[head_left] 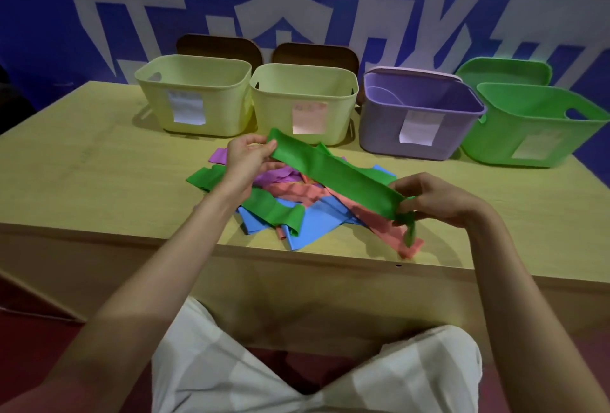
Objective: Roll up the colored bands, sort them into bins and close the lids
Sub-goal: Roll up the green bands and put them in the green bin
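My left hand (247, 158): pinches one end of a green band (333, 178), thumb on top, raised above the pile.
My right hand (439, 201): grips the band's other end, fingers curled round it; a short green tail hangs below my fingers.
Green band: stretched flat between my hands, slanting from far-left down to near-right.
Pile of bands (290, 201): under and between my hands on the wooden table (99, 161); green, purple, salmon-pink and blue strips lie tangled, unrolled.
Bins beyond my hands: two yellow bins (194, 95) (303, 102) past my left hand, a purple bin (416, 122) ahead of my right, a green bin (534, 128) farther right; all open.
Lids: brown ones stand behind the yellow bins, a purple one behind the purple bin, a green lid (501, 70) behind the green bin.
Labels: a paper label on each bin's front; the writing is too blurred to read.
Wall (39, 16): blue, with large white characters, cropped and unreadable.
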Demonstrator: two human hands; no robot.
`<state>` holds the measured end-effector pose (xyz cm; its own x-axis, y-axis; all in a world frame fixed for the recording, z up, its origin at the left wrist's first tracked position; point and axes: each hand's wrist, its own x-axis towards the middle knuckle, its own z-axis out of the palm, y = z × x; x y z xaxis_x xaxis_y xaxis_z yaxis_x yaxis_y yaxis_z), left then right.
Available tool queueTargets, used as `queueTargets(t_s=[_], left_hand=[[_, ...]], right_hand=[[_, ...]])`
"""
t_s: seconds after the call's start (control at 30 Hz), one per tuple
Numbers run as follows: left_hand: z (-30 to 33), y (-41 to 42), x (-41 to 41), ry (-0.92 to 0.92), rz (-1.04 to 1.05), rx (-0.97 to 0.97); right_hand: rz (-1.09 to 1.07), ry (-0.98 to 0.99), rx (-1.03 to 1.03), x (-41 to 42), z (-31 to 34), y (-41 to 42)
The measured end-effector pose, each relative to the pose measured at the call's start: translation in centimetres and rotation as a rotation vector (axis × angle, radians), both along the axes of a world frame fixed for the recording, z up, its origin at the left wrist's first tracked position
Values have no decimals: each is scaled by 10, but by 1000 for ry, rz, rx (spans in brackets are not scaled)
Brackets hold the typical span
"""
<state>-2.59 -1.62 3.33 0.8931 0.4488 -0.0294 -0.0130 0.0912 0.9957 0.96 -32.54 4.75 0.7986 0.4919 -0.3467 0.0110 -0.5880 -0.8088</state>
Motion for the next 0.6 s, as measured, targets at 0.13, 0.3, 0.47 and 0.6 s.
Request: queueTargets(t_s=[0.13,0.3,0.47,0.6], left_hand=[[7,14,4,9,58,-98],[3,1,-18,126,-156,-25],[-9,-42,-52,116,-432,20],[-19,-76,-53,53,-637,212]], right_hand=[[-235,-128,-6,0,5,-2],[-809,-227,414,35,1,-10],[-943,-173,344,75,-8,-25],[-847,-274,89,95,-21,-35]])
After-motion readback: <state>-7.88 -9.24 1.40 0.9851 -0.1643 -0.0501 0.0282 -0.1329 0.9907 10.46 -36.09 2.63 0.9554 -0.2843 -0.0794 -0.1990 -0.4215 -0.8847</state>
